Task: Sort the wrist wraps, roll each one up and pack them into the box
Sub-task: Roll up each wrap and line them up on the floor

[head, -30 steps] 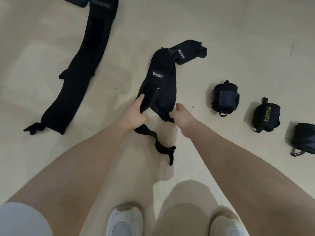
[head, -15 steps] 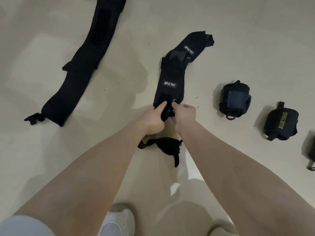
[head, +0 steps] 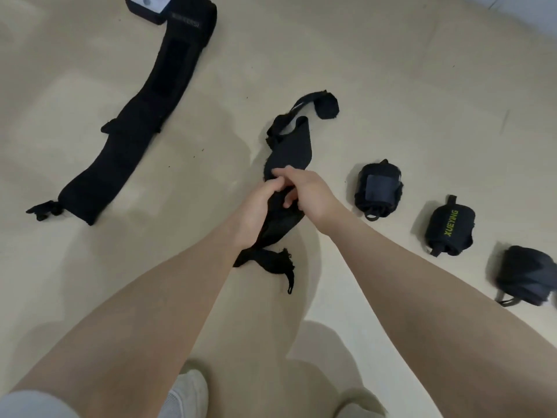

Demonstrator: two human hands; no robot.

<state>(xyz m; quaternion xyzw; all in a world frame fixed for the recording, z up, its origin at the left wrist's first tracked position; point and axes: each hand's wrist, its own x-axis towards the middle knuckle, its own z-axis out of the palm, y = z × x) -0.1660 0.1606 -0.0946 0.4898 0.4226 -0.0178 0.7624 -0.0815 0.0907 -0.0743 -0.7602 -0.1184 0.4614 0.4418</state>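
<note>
Both hands meet at the near end of 1 unrolled black wrist wrap [head: 289, 152] on the floor [head: 391, 86]. The left hand [head: 256, 206] has its fingers curled round the strap from the left side. The right hand [head: 304, 188] grips the same stretch from the right, fingers curled over the fabric. The 2 hands touch or nearly touch over the wrap.

Governing relation: the wrap's long axis runs away from the hands, from the gripped section toward the far right, where its far end [head: 325, 107] curls over on the floor. Its thumb-loop tail [head: 271, 263] trails the other way, nearer than the hands, lying crumpled between the forearms. Both hands are equally close to the gripped section; neither is near the far end.

Judgement: rolling would proceed from the gripped section outward along this axis, so the twisted fabric beyond the fingers likely needs flattening first, or the roll may skew.

Other items: a 2nd unrolled wrap [head: 144, 122] lies well apart at far left, its far end beside a small dark box [head: 144, 7]. 3 rolled wraps sit in a row at right: 1 [head: 378, 188] nearest the hands, 1 lettered XUEYING [head: 450, 226], and 1 [head: 524, 276] at the frame edge. None is in the box.
</note>
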